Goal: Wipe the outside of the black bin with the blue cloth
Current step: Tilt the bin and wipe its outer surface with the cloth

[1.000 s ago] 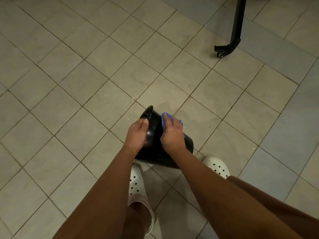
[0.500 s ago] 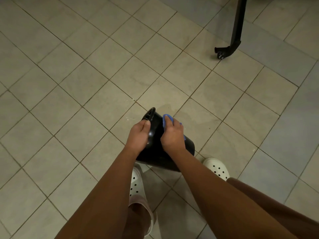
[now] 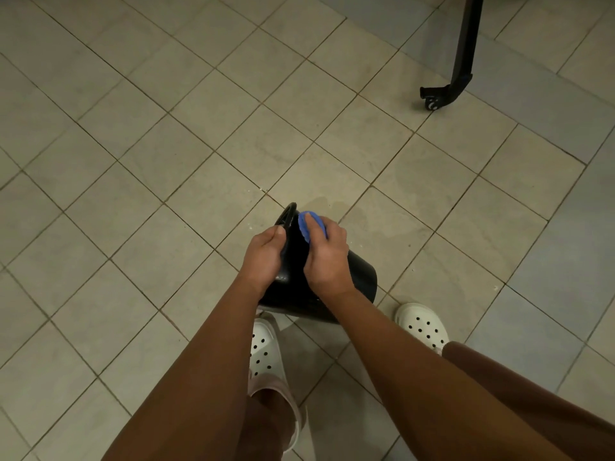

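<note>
A glossy black bin (image 3: 361, 277) is held tilted above the tiled floor, its rim pointing up and to the left. My left hand (image 3: 264, 252) grips the bin at its rim side, thumb on top. My right hand (image 3: 327, 254) holds a bunched blue cloth (image 3: 307, 226) and presses it on the bin's outer wall just below the rim. Most of the cloth is hidden under my fingers.
A black metal leg with a caster wheel (image 3: 442, 94) stands at the upper right. My two feet in white perforated clogs (image 3: 266, 351) (image 3: 422, 324) are right under the bin. Beige tiles with dark grout cover the floor all round.
My right hand has slid the blue cloth up the bin's wall toward the rim. My left hand has kept its grip and the bin has barely shifted.
</note>
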A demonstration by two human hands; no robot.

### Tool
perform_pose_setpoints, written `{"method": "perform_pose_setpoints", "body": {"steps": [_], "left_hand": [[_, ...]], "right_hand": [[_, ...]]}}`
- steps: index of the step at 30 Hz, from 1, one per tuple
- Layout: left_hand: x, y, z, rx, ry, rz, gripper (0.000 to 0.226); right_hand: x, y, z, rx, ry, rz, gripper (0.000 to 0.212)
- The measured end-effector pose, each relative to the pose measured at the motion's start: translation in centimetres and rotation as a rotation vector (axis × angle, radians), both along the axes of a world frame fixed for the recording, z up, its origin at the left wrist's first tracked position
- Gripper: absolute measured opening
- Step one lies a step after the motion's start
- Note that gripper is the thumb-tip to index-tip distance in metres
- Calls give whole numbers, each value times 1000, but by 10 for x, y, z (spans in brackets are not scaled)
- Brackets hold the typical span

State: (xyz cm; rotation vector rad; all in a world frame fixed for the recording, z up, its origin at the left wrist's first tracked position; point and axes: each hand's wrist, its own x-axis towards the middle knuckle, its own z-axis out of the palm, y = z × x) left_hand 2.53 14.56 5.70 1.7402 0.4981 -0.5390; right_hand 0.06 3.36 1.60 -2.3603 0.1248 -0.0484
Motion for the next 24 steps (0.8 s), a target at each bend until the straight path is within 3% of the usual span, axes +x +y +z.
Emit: {"method": "perform_pose_setpoints", "body": {"steps": [4, 9, 15, 20, 24], "left_hand": [[0, -1, -1, 25, -37, -77, 32], [0, -3, 2, 69, -73, -128, 32], [2, -7, -1, 51, -73, -124, 34], [0, -6, -1, 66, -79, -107, 29], [-3, -5, 1, 63, -75, -86, 31]], "right_hand": [[10, -10, -1, -8, 13, 65, 58], [-6, -19, -3, 8, -105, 162, 47], [11, -11, 2, 147, -80, -43, 48], [3, -12, 0, 133, -98, 135, 43], [-2, -12, 1, 169, -120, 144, 42]]}}
